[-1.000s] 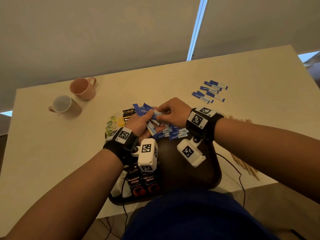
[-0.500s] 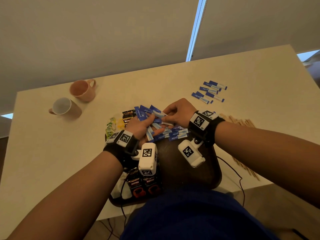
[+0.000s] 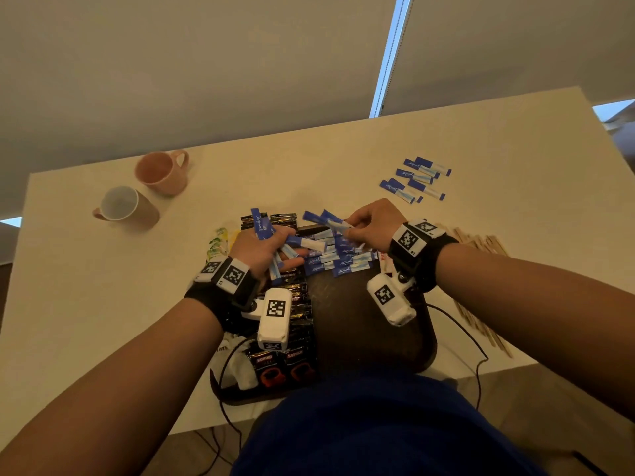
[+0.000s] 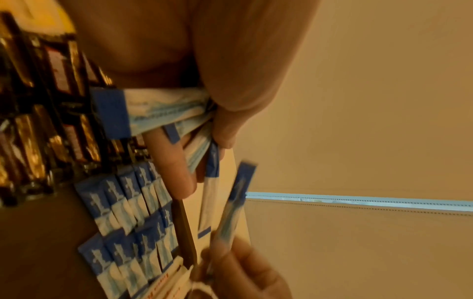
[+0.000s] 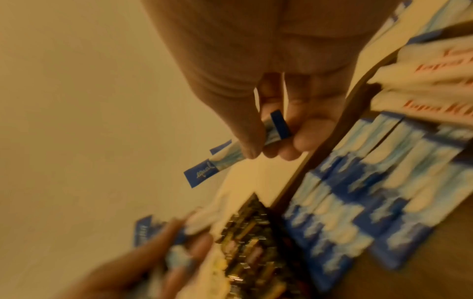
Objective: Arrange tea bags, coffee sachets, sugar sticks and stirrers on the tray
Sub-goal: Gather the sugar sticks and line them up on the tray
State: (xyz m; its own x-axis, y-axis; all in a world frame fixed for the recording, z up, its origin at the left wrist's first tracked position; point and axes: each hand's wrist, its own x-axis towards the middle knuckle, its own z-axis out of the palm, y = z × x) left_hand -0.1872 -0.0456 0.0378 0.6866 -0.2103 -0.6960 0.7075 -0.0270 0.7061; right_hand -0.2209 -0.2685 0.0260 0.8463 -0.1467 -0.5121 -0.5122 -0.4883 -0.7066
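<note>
My left hand (image 3: 271, 250) grips a fanned bundle of blue sugar sticks (image 4: 163, 113) over the far left of the dark tray (image 3: 364, 324). Just to its right, my right hand (image 3: 369, 226) pinches one or two blue sugar sticks (image 5: 230, 155) between thumb and fingers above the tray's far edge. Rows of blue sugar sticks (image 3: 338, 261) lie on the tray's far end. Black coffee sachets (image 3: 295, 314) line the tray's left side. Green tea bags (image 3: 217, 243) show left of my left hand. Wooden stirrers (image 3: 481, 243) lie on the table to the right.
Several more blue sugar sticks (image 3: 415, 178) lie on the table at the far right. A pink mug (image 3: 161, 171) and a white-lined mug (image 3: 125, 207) stand at the far left. White sachets with red print (image 5: 430, 85) lie at the tray's right edge. A cable (image 3: 477, 352) trails off the near edge.
My right hand has drawn sugar sticks out of the left hand's bundle and moved a little right, so the two hands now stand apart.
</note>
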